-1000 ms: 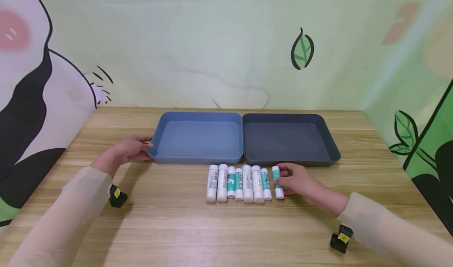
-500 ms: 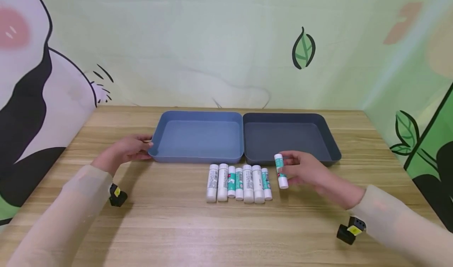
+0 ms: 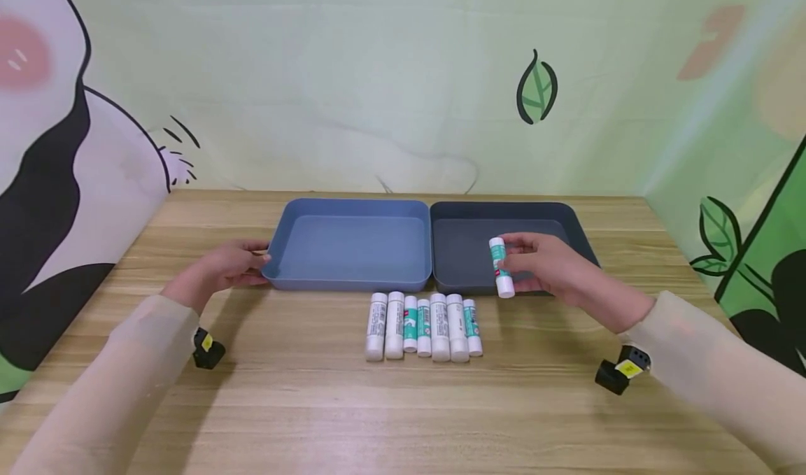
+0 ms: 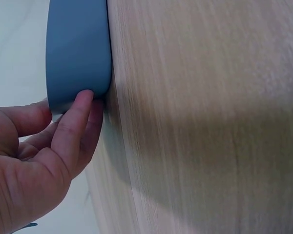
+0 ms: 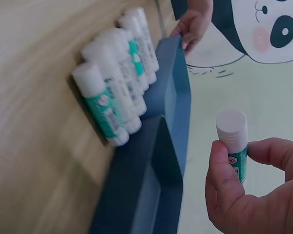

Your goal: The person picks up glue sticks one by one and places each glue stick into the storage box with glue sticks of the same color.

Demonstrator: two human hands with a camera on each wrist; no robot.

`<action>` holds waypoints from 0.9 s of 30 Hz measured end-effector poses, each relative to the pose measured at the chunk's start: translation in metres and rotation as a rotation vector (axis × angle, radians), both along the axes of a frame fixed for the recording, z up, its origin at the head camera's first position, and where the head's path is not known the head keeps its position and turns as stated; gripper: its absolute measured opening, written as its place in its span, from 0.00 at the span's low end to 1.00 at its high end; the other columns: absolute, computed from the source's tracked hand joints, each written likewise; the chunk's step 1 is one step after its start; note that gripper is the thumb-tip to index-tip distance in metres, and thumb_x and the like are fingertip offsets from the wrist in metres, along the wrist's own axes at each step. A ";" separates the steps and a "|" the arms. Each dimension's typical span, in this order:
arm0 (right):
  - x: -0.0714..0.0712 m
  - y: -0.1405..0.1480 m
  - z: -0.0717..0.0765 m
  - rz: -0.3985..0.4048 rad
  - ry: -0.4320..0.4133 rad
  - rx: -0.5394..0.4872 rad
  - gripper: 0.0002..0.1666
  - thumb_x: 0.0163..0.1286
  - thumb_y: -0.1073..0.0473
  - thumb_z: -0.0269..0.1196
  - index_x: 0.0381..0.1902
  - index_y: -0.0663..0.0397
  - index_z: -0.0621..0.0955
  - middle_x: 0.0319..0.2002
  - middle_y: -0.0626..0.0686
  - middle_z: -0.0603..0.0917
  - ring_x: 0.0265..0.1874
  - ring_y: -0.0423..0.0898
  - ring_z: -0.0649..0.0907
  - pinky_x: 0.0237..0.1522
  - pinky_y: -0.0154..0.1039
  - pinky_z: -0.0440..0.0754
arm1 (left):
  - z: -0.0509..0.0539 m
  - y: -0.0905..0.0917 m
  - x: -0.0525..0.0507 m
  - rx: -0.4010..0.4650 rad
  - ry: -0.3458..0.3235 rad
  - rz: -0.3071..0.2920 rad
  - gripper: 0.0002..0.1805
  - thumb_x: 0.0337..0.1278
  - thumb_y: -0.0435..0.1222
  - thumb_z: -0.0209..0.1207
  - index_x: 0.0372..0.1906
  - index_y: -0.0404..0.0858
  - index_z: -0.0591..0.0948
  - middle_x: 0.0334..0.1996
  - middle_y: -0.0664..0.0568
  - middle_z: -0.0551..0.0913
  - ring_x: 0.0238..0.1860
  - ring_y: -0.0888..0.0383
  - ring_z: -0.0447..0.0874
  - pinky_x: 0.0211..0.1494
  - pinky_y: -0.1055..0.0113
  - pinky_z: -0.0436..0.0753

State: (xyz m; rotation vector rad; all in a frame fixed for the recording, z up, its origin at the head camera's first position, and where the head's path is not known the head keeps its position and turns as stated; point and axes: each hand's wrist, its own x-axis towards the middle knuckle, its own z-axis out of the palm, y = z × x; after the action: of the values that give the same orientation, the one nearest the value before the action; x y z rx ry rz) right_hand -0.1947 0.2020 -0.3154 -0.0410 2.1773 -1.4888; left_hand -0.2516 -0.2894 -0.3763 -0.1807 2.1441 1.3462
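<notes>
One green-and-white glue stick (image 3: pixel 498 252) is pinched in the right hand (image 3: pixel 544 268), with the thumb on one side and the fingers on the other, so this grip is narrow and full. It is held in the air by the dark tray (image 3: pixel 460 251), and the white cap stands free above the fingertips (the right wrist view shows this well). To carry it properly, I would hold it at this label, press only lightly, and give its lower end enough height over the near wall, so that it does not knock. The left hand (image 3: pixel 233 264) touches the left end of the blue tray (image 3: pixel 352 247); whether it really pinches the wall or only steadies it, I cannot tell from these angles. Both trays lie side by side on the wooden table (image 3: pixel 315 405). Nearer to the person, seven other sticks (image 3: pixel 439 328) make a close row, four larger white ones and three smaller green ones, so the right sleeve should pass well clear of them.
</notes>
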 end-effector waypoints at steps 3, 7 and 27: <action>-0.007 0.001 0.007 0.007 0.018 -0.016 0.40 0.76 0.63 0.56 0.80 0.64 0.55 0.64 0.60 0.70 0.41 0.37 0.82 0.44 0.30 0.89 | 0.000 0.000 0.000 0.002 0.002 -0.002 0.35 0.82 0.31 0.40 0.81 0.27 0.40 0.78 0.25 0.48 0.69 0.45 0.67 0.76 0.53 0.71; -0.017 0.002 0.017 0.007 0.039 -0.029 0.39 0.77 0.64 0.55 0.80 0.64 0.55 0.61 0.59 0.71 0.40 0.36 0.82 0.43 0.29 0.89 | 0.000 0.000 -0.001 0.005 -0.001 -0.004 0.35 0.81 0.31 0.41 0.81 0.27 0.39 0.79 0.25 0.47 0.72 0.43 0.65 0.77 0.52 0.71; -0.066 -0.016 0.044 0.016 0.073 -0.004 0.38 0.78 0.59 0.54 0.81 0.63 0.56 0.58 0.58 0.73 0.41 0.38 0.80 0.42 0.26 0.88 | -0.001 -0.001 0.000 0.011 0.005 -0.008 0.35 0.81 0.30 0.41 0.81 0.27 0.39 0.78 0.24 0.50 0.65 0.50 0.72 0.71 0.59 0.80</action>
State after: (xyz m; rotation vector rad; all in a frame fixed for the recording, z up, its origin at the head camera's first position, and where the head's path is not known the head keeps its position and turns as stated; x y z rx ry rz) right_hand -0.2608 0.1856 -0.2712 -0.1150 2.2260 -1.5043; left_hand -0.2514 -0.2906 -0.3769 -0.1646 2.1390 1.3555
